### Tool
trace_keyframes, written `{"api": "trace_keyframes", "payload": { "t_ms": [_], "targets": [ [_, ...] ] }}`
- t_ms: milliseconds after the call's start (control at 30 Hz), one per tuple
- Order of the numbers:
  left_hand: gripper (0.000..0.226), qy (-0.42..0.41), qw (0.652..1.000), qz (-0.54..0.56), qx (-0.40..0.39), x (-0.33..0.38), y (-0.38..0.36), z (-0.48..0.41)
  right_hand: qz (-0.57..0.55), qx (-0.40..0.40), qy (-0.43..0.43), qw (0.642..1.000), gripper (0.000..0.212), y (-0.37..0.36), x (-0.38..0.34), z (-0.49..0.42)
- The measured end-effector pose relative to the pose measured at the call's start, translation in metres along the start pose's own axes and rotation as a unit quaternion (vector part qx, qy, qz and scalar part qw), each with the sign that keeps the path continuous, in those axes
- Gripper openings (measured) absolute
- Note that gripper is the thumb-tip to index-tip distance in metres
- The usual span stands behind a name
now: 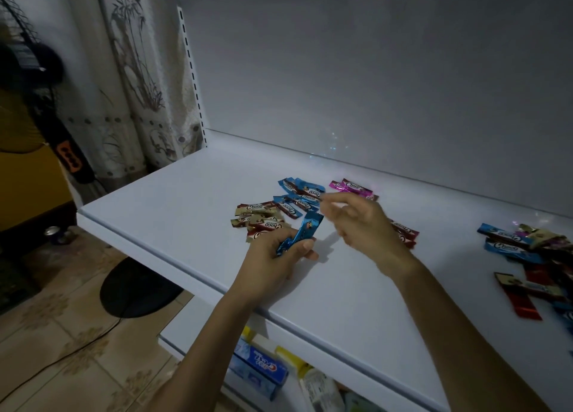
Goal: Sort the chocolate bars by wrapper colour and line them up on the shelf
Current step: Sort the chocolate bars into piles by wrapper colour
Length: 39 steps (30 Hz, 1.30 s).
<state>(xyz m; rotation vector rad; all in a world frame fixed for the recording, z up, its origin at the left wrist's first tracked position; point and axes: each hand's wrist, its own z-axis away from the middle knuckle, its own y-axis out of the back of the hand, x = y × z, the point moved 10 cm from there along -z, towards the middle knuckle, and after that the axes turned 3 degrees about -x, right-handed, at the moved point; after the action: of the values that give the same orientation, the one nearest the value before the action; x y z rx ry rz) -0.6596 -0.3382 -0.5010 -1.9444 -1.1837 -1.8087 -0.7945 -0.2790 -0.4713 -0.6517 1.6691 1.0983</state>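
Observation:
My left hand grips a blue-wrapped chocolate bar just above the white shelf. My right hand hovers to its right with loosely bent fingers, its fingertips near the blue group; nothing shows in it. Sorted groups lie around the hands: gold bars at the left, blue bars behind, pink bars at the back, and red bars partly hidden behind my right wrist. An unsorted mixed pile lies at the far right.
The shelf's back panel rises behind the groups. A lower shelf holds a toothpaste box and bottles. A standing fan with its black base and a curtain are at the left.

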Motion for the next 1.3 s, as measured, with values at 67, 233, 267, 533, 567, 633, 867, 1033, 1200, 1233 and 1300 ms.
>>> {"api": "trace_keyframes", "payload": {
  "t_ms": [67,233,267,533,567,633,867,1033,1200,1233,1300],
  "targets": [
    [0.02,-0.011,0.999,-0.042,-0.006,0.0,-0.003,0.0,0.007,-0.036,0.022,0.999,0.007,-0.019,-0.005,0.001],
    [0.031,0.024,0.999,0.001,0.039,-0.007,0.008,0.0,-0.15,0.03,-0.104,0.983,0.013,-0.006,0.034,0.0],
    [0.036,0.03,0.998,0.031,0.054,-0.009,0.012,0.0,-0.18,0.052,-0.135,0.973,0.011,-0.002,0.042,0.0],
    [0.051,0.022,0.983,0.146,0.105,-0.015,0.023,0.001,-0.368,-0.001,-0.158,0.916,0.028,-0.028,0.04,-0.016],
    [0.044,0.02,0.98,0.167,0.104,-0.014,0.023,0.001,-0.345,-0.011,-0.165,0.924,0.03,-0.031,0.042,-0.014],
    [0.033,0.013,0.975,0.199,0.1,-0.011,0.023,0.001,-0.282,-0.035,-0.163,0.945,0.029,-0.036,0.041,-0.008],
    [0.032,-0.003,0.972,0.215,0.091,-0.009,0.024,0.002,-0.072,-0.144,-0.066,0.985,0.016,-0.076,0.006,0.014],
    [0.04,0.004,0.989,0.141,0.039,-0.012,0.006,-0.002,-0.091,-0.101,-0.081,0.987,0.008,-0.076,0.012,0.011],
    [0.049,-0.057,0.981,-0.184,0.02,0.001,-0.009,-0.002,-0.085,0.063,-0.139,0.985,0.013,-0.021,0.03,-0.026],
    [0.053,-0.072,0.961,-0.266,-0.002,0.003,-0.017,-0.003,-0.083,0.071,-0.14,0.984,0.015,-0.016,0.029,-0.037],
    [0.053,-0.086,0.92,-0.38,-0.049,0.002,-0.034,-0.003,-0.082,0.074,-0.149,0.983,0.024,-0.012,0.027,-0.054]
  ]
}}
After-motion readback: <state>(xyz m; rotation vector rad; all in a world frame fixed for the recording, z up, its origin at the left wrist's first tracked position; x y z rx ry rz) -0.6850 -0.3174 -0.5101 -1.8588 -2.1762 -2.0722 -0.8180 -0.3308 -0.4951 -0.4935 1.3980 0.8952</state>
